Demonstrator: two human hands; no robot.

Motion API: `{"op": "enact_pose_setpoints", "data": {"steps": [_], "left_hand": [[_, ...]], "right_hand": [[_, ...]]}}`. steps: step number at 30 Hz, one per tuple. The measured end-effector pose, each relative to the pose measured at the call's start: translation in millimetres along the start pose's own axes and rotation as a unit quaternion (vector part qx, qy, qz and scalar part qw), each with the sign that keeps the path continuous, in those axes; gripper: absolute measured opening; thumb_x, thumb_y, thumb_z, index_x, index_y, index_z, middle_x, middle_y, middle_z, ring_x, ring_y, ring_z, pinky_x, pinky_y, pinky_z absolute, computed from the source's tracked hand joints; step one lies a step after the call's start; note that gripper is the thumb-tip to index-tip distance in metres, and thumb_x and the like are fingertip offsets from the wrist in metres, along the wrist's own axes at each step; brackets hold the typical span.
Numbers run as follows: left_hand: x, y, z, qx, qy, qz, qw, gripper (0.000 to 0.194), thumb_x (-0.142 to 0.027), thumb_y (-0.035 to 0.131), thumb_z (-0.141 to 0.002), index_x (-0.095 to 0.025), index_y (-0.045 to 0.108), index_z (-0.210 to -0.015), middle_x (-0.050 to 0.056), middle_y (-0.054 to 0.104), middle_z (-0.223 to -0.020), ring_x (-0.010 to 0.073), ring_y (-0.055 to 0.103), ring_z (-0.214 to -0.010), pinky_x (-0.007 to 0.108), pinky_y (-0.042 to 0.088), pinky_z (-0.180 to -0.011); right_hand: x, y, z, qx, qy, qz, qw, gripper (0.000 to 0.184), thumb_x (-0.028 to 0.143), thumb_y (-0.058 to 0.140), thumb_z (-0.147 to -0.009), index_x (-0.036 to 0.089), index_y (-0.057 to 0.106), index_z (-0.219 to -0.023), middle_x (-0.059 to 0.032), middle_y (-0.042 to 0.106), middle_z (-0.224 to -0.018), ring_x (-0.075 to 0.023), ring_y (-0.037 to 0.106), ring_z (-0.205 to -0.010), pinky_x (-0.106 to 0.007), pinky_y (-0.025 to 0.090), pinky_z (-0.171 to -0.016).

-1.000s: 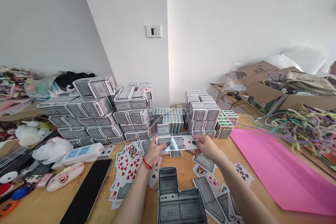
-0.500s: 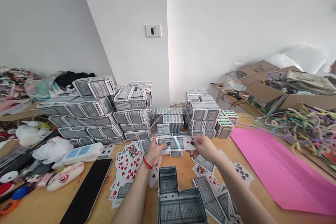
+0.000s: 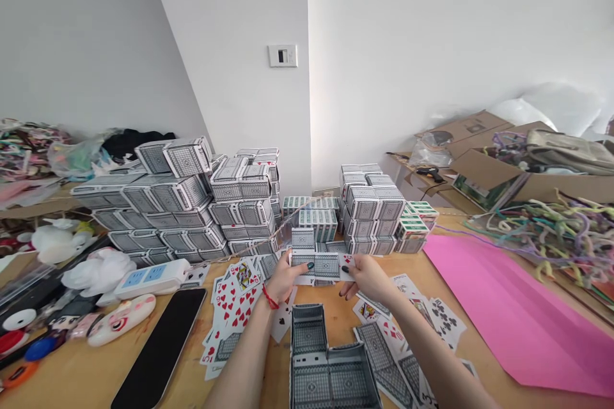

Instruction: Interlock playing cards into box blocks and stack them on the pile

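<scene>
At mid-frame, the left hand point(image 3: 282, 280) grips a card strip point(image 3: 327, 265), apparently steadying it; the right hand point(image 3: 373, 278) pinches its right end.

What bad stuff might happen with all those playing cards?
The cards in the left hand look thin, so they might bend if the right hand presses hard at their end. The right forearm is over loose cards and could sweep some out of place. The tall stack of card blocks looks uneven on top, so a bump might knock pieces down.
</scene>
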State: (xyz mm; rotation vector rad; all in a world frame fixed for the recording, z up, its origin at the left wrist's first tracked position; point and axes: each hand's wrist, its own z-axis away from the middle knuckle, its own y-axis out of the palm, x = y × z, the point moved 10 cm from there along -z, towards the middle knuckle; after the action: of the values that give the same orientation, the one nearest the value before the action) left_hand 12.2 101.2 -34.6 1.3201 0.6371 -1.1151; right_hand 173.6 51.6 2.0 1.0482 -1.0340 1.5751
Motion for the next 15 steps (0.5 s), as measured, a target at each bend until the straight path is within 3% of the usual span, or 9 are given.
{"op": "enact_pose_setpoints", "data": {"steps": [8,15], "left_hand": [[-3.0,4.5,0.8,0.025,0.016,-0.007,1.000,0.051,-0.020,0.078,-0.052,-0.017,0.058,-0.099,0.008,0.068,-0.091,0.0252,0.061,-0.091,0.040,0.045,-0.085],[-9.0,12.2,0.9,0.042,0.044,-0.037,0.997,0.048,-0.020,0.076,-0.054,-0.016,0.056,-0.097,0.007,0.068,-0.089,0.0222,0.063,-0.084,0.038,0.045,-0.083]], "right_hand": [[-6.7,1.7,-3.5,-0.005,0.001,0.004,1.000,0.008,0.012,0.039,-0.079,0.016,0.045,-0.077,-0.0012,0.062,-0.043,-0.0172,0.063,-0.043,-0.023,0.051,-0.042],[-6.5,2.4,-6.1,-0.004,-0.013,-0.019,1.000,0.007,0.017,0.044,-0.077,0.019,0.044,-0.071,0.0006,0.060,-0.043,-0.0177,0.065,-0.047,-0.023,0.051,-0.043]]}}
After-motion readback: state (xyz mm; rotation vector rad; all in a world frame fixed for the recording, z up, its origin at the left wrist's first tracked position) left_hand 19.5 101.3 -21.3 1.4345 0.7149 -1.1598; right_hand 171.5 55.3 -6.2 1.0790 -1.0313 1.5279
